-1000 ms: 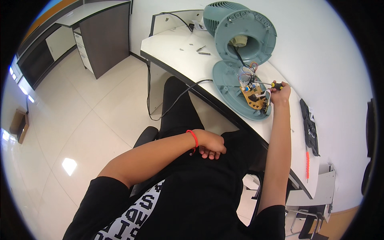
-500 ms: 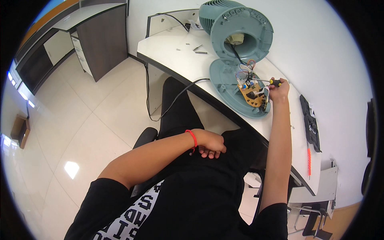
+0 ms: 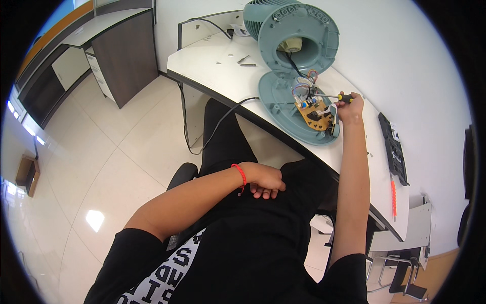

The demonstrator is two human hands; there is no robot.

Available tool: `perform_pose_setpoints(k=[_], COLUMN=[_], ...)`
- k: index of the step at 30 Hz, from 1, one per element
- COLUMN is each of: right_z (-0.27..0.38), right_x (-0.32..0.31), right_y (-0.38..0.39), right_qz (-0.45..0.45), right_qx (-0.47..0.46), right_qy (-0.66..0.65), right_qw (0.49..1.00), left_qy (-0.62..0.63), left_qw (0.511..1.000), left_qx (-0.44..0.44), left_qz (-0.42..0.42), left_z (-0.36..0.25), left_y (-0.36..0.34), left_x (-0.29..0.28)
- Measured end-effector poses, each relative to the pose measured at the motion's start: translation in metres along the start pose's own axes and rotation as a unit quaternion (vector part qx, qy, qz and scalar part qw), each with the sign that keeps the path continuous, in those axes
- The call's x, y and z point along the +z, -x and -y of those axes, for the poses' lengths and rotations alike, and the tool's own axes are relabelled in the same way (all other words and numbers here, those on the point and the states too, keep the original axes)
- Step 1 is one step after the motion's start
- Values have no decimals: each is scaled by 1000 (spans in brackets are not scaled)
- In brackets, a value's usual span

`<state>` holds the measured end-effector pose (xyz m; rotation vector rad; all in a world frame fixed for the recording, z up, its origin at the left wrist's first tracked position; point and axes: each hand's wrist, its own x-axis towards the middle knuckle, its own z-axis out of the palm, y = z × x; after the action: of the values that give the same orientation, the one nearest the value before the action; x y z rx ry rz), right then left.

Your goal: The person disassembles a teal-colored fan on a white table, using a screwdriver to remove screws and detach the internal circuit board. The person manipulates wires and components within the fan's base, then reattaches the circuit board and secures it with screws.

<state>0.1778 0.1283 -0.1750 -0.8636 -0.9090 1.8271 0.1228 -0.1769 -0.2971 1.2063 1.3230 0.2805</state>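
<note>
My right hand (image 3: 350, 109) is closed around the black and yellow handle of a screwdriver (image 3: 345, 97). Its thin shaft points left, with the tip among the wires at the top of a tan circuit board (image 3: 315, 117). That board sits on a grey-green oval base cover (image 3: 276, 101) lying on the white table. Behind the cover lies the grey-green appliance housing (image 3: 324, 38), its round hollow end facing me; a black cable runs from it to the board. In my lap, my left hand (image 3: 267, 180) rests with curled fingers and nothing visible in them.
Small bits and loose metal parts (image 3: 247, 64) lie on the table (image 3: 202, 63) to the left. At the right are a black tool case (image 3: 392, 147) and an orange-handled tool (image 3: 394, 197). A black power cord (image 3: 217, 131) hangs off the front edge. A cabinet (image 3: 124, 55) stands far left.
The whole view has shifted slightly, moving the table and appliance a little left and up. The screwdriver stays in my right hand at the board; my left hand keeps its place.
</note>
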Motion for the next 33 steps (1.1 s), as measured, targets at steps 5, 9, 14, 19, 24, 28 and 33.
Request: perform_pose_setpoints(k=[5,9,14,19,24,28,33], right_z=[0,0,0,0,1,1,1], right_x=[1,1,1,1,0,0,1], right_y=[0,1,1,2,-2,1,0], right_qz=[-7,-11,-4,-3,1,-2,-3], right_qx=[-4,-2,-3,-1,4,-1,-4], right_qy=[2,2,4,5,3,3,5], right_qw=[1000,1000,1000,1000,1000,1000,1000], left_qy=[2,2,3,4,2,1,-1], left_qw=[1000,1000,1000,1000,1000,1000,1000], left_qx=[1,-1,0,0,1,0,-1], left_qz=[0,-1,0,1,0,-2,-2], left_z=[0,0,1,1,1,0,0], left_y=[0,0,-1,0,0,1,1], left_x=[0,0,0,0,0,0,0])
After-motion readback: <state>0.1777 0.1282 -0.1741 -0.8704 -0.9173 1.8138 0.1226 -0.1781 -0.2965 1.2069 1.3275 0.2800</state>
